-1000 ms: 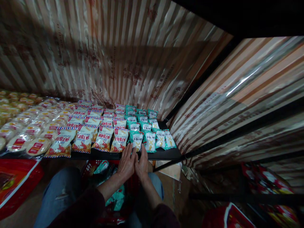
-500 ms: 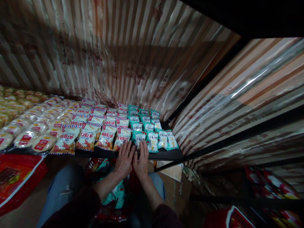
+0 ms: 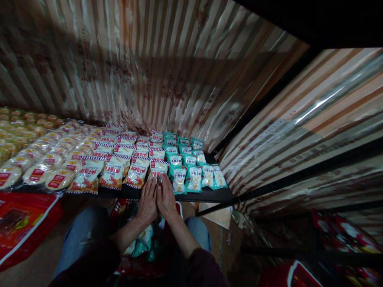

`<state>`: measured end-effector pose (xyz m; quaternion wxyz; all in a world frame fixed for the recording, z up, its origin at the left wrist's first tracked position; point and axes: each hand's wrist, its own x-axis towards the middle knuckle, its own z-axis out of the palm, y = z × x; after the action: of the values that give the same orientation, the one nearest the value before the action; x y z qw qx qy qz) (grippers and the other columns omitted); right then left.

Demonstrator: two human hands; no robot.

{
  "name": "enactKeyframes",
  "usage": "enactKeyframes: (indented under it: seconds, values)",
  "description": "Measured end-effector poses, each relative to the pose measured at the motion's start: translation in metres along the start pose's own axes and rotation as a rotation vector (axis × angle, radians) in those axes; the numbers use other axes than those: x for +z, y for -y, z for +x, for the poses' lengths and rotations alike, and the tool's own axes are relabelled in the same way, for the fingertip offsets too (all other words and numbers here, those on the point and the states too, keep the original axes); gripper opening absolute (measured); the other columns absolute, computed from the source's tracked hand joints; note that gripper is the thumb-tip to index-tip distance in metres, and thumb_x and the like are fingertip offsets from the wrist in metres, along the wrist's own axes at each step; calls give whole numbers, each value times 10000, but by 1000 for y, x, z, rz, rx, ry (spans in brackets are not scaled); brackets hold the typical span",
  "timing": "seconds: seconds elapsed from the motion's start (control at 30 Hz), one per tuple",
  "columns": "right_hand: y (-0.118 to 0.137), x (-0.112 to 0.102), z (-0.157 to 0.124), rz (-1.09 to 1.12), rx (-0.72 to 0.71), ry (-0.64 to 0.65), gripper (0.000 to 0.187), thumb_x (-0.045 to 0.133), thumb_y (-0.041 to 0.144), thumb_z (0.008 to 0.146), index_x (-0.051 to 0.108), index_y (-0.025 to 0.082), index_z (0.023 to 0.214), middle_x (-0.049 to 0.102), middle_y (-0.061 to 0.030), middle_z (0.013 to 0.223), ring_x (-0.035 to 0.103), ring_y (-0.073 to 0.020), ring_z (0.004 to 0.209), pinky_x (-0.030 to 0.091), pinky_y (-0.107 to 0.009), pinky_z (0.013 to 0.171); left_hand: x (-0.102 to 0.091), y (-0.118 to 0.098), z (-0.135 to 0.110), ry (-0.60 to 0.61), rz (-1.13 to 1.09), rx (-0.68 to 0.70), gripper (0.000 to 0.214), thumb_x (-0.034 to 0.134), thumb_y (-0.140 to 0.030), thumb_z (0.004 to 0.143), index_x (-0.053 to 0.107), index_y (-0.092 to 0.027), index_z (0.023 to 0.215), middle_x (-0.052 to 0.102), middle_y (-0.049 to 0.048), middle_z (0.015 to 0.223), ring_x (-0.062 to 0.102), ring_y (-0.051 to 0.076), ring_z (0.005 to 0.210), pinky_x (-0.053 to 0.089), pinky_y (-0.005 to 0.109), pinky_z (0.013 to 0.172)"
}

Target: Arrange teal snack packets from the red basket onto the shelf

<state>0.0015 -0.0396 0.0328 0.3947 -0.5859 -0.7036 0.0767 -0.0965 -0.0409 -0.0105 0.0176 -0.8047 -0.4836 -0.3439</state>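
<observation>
My left hand [image 3: 147,201] and my right hand [image 3: 165,197] lie side by side, fingers stretched flat, at the front edge of a black shelf [image 3: 209,195]. Their fingertips rest on the nearest red, white and blue striped snack packet [image 3: 157,167]. Just right of my hands lie rows of teal snack packets [image 3: 178,178]. More striped packets [image 3: 113,175] run to the left in rows. Neither hand grips anything.
Round clear-wrapped cakes [image 3: 38,173] fill the shelf's left part. Striped plastic sheeting [image 3: 167,71] hangs behind and to the right. A bag of teal and red packets [image 3: 143,243] sits between my knees. Red bags lie on the floor at left [image 3: 20,223] and lower right [image 3: 287,275].
Both hands have slid left along the shelf's front edge, from the front teal packet onto the neighbouring striped packet. The view has shifted slightly.
</observation>
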Motion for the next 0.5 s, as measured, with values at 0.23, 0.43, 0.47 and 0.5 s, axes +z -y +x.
enactKeyframes:
  seconds: [0.23,0.43,0.47,0.5]
  values:
    - [2,7,3,-3,60,37,488,331,355,966,419,138,1394,400,-142,1458,339,-229,1374,339,-452,1116,-2,-5,-5,-45,11,28,705,455,-212,849,154,-48,1466,277,210,1502,116,280,1436,304,455,1098]
    - [2,5,0,-12,36,49,487,344,344,962,401,144,1402,368,-141,1477,308,-227,1389,332,-458,1118,-1,-4,-7,-30,7,29,689,438,-179,857,145,-60,1469,314,209,1486,131,277,1434,305,462,1098]
    - [2,2,-1,-25,17,44,485,342,332,962,396,140,1404,353,-144,1485,297,-228,1394,328,-462,1119,-2,-4,-6,-28,-1,33,683,447,-187,855,166,-68,1465,309,207,1489,129,282,1434,304,474,1099]
    - [2,-2,-3,-40,-4,35,482,339,320,963,390,140,1407,332,-144,1496,282,-228,1401,321,-468,1121,-3,-4,-6,-27,-9,33,676,454,-186,849,189,-73,1461,296,206,1495,124,289,1434,301,485,1100]
